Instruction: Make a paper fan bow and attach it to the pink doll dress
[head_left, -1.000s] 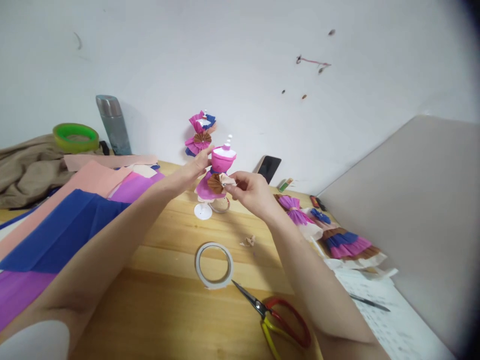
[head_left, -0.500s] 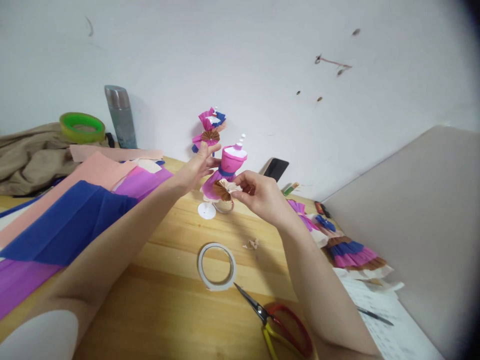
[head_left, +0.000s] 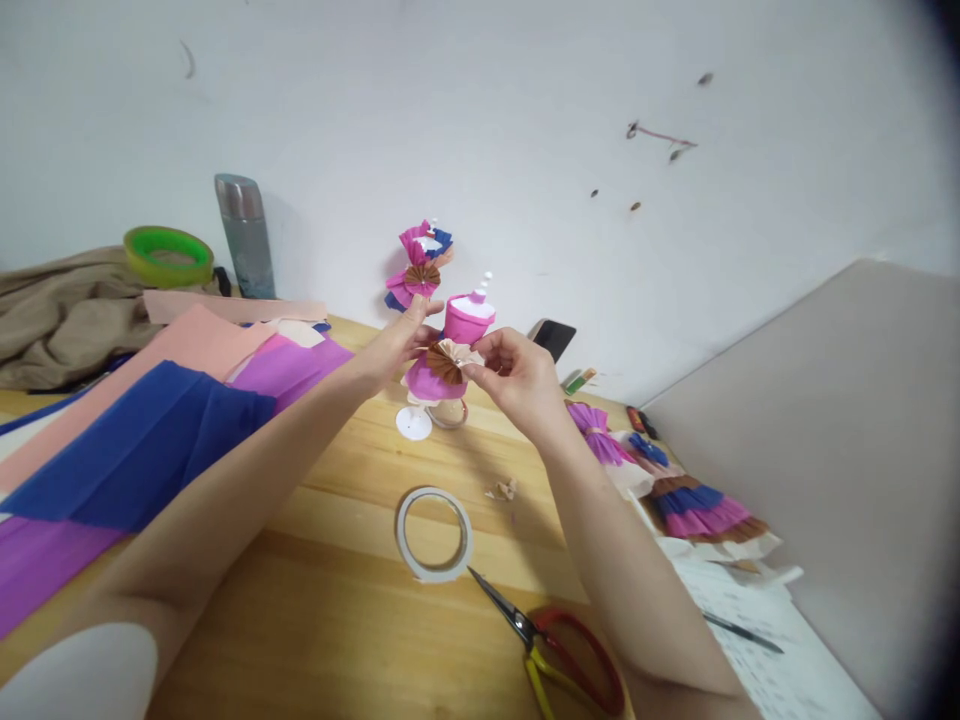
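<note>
A small dress form [head_left: 470, 318] wearing a pink paper dress leans to the right, its round white base [head_left: 413, 424] low on the left. My left hand [head_left: 401, 345] is at its waist from the left, thumb raised and fingers partly hidden behind the dress. Between the fingertips of my right hand [head_left: 517, 375] is the edge of a pleated paper rosette [head_left: 448, 362], half brown and half cream. The rosette lies against the front of the waist and covers most of the blue band there. Whether it is stuck on, I cannot tell.
Behind stands another decorated dress form [head_left: 420, 270]. A tape roll [head_left: 433, 535] and scissors [head_left: 536, 635] lie in front on the wooden table. Coloured paper sheets [head_left: 142, 440] and a bottle [head_left: 246, 237] are left; a phone [head_left: 553, 340] and paper dresses [head_left: 705, 505] are right.
My right hand has raised the rosette from the skirt to the waist, over the blue band. My left hand has come closer in against the dress form.
</note>
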